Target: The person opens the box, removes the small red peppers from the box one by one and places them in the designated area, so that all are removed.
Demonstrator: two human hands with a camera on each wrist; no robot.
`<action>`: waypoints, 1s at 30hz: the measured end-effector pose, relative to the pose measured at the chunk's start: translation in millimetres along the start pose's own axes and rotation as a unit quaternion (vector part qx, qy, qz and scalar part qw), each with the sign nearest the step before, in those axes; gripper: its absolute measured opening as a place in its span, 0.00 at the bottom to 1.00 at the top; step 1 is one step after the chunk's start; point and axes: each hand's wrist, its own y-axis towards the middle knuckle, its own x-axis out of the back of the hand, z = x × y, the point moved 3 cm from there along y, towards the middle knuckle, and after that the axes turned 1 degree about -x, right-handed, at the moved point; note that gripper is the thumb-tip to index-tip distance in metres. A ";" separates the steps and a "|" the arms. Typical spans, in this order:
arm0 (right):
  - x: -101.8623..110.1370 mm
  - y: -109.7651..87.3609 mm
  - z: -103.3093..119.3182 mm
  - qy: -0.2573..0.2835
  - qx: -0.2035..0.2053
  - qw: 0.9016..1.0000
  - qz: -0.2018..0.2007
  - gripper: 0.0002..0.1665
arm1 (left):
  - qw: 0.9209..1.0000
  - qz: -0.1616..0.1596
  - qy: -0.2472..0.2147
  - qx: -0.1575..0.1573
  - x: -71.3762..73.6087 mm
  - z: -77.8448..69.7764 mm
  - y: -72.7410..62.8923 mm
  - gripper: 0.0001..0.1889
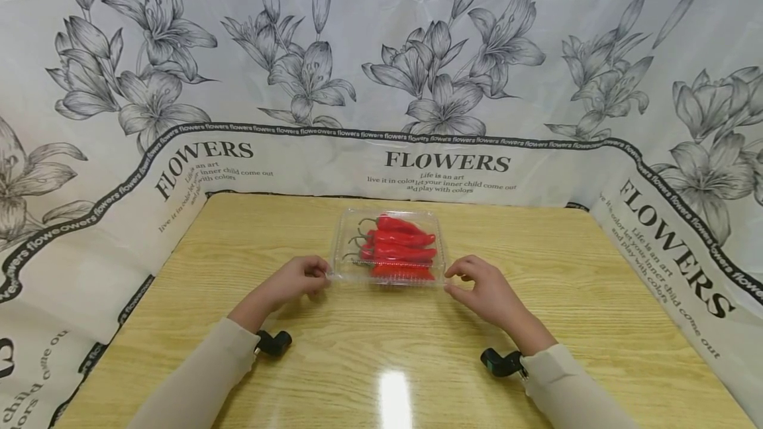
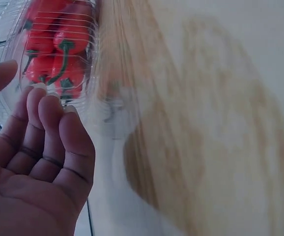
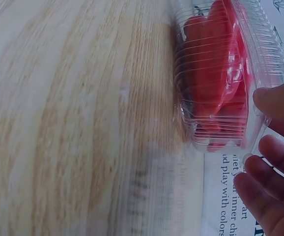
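A clear plastic clamshell box [image 1: 390, 271] with ridged sides sits on the table, holding several red peppers [image 1: 405, 239] with green stems. My left hand [image 1: 301, 277] is at the box's near left corner; in the left wrist view its bent fingers [image 2: 66, 132] and thumb lie on either side of the rim. At the near right corner, my right hand [image 1: 485, 286] holds the edge between thumb and fingers. The right wrist view has that thumb [image 3: 279, 105] over the rim, with the fingertips spread below the corner.
The wood-grain table [image 1: 334, 349] has a bright light reflection near its front. White cloth [image 1: 322, 164] printed with lilies and lettering rises behind the table and along both sides. Dark wrist-worn devices [image 1: 501, 363] stick out inward from the sleeves.
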 end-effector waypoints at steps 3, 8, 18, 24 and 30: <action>-0.4 0.3 -0.5 0.000 -0.003 1.000 -0.001 0.07 | 1.000 0.006 -0.012 -0.005 -0.3 2.0 -0.1 0.13; -1.1 1.0 -0.4 -0.004 -0.001 1.000 -0.001 0.06 | 0.999 0.017 -0.032 -0.011 -1.5 5.8 0.5 0.13; 0.5 1.0 1.7 -0.030 0.018 0.999 -0.002 0.04 | 0.998 0.035 -0.043 -0.010 -2.5 6.0 -1.9 0.15; 1.2 1.7 3.2 -0.030 0.030 0.999 -0.005 0.03 | 0.997 0.050 -0.062 -0.011 -3.5 5.8 -3.0 0.16; 0.9 2.4 2.6 -0.029 0.050 0.998 -0.009 0.04 | 0.990 0.066 -0.128 -0.008 -5.3 10.4 -2.5 0.16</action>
